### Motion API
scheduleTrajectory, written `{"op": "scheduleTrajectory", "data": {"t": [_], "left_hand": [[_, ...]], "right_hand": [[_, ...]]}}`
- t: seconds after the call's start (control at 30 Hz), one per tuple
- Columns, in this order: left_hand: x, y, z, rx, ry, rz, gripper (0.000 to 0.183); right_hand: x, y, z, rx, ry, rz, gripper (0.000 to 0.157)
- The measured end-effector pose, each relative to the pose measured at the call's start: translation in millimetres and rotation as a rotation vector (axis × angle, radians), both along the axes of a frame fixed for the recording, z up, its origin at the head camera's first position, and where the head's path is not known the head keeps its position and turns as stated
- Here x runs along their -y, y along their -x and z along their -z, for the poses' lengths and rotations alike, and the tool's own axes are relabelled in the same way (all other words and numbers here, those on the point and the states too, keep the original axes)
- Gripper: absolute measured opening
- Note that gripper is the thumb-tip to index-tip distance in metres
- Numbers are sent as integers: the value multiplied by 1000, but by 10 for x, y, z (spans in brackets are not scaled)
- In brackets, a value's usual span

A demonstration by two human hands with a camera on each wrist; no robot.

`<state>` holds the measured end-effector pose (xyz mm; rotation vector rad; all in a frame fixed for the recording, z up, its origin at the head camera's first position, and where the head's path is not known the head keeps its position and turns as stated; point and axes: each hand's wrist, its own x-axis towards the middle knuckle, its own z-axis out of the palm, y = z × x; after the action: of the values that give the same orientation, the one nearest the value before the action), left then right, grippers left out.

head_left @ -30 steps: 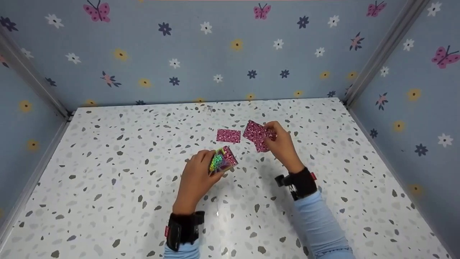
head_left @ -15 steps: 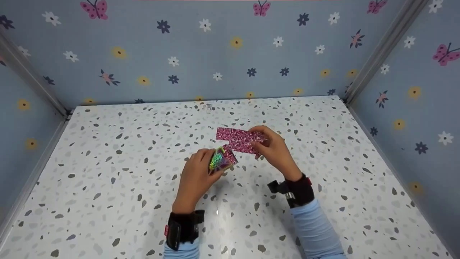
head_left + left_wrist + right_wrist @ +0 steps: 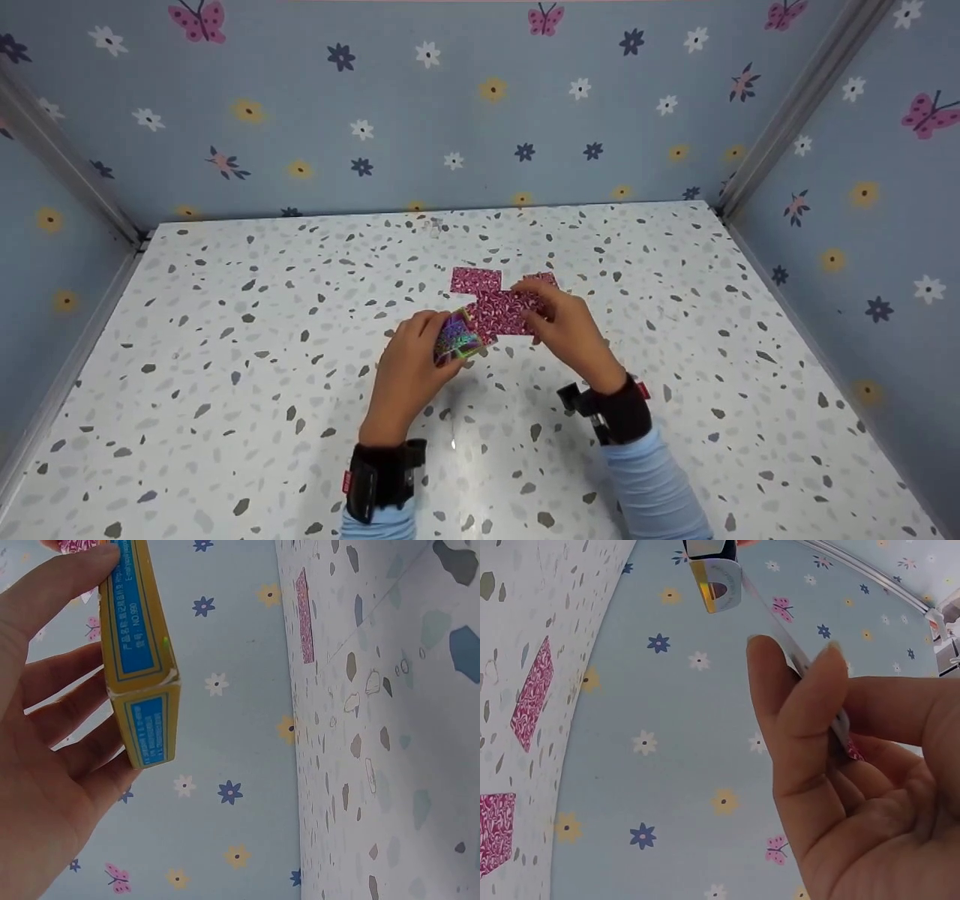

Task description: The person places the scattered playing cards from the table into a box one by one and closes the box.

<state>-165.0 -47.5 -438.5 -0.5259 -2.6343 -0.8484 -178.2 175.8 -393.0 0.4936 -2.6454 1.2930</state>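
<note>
My left hand grips a small card box with a shimmering multicoloured face. In the left wrist view its sides are yellow and blue with printed text, and the thumb and fingers lie on opposite sides of the box. Between thumb and fingers my right hand pinches playing cards with pink-and-white patterned backs; how many is unclear. Seen from the right wrist, these cards are nearly edge-on, and the box has an open flap. In the head view the cards' left end overlaps the box's right end; contact cannot be told.
One pink-backed card lies flat on the speckled white table. Another card shows partly behind my right hand. Blue flowered panels stand at the back and both sides of the table.
My right hand has moved left and slightly nearer, bringing the pinched cards to the box. A table card behind the right hand now shows. The box has tilted slightly in my left hand, which stays in place.
</note>
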Motion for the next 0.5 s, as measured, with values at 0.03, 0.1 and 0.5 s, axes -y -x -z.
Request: {"op": "scheduleTrajectory", "data": {"t": [0.03, 0.1, 0.5], "left_hand": [[1, 0, -1, -1, 2, -2, 62], [3, 1, -4, -4, 1, -3, 62], [5, -1, -8, -3, 4, -12, 61]], "right_hand": [[5, -6, -4, 0, -9, -3, 33], [13, -9, -2, 10, -17, -7, 32], [12, 9, 40, 87, -10, -32, 32]]}}
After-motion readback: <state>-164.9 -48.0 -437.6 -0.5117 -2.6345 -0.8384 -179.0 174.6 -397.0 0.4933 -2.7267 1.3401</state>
